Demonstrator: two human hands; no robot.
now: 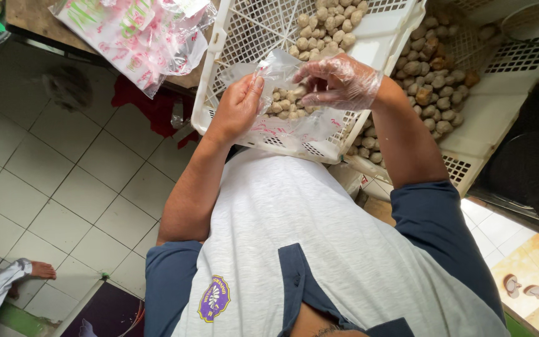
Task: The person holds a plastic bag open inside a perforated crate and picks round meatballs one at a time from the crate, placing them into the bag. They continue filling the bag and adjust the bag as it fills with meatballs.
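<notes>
Filling a clear bag with meatballs over the white crate

Left hand (239, 103) pinches the bag (288, 115) mouth open; gloved right hand (338, 81), at 3 o'clock, seemingly grips meatballs (285, 103)—keep the mouth wide, drop low.

Head camera: single view, worn on the person's head, facing steeply down over the chest. Close range; frame takes in both forearms, a white crate (387, 39) and tiled floor (51, 181).
</notes>
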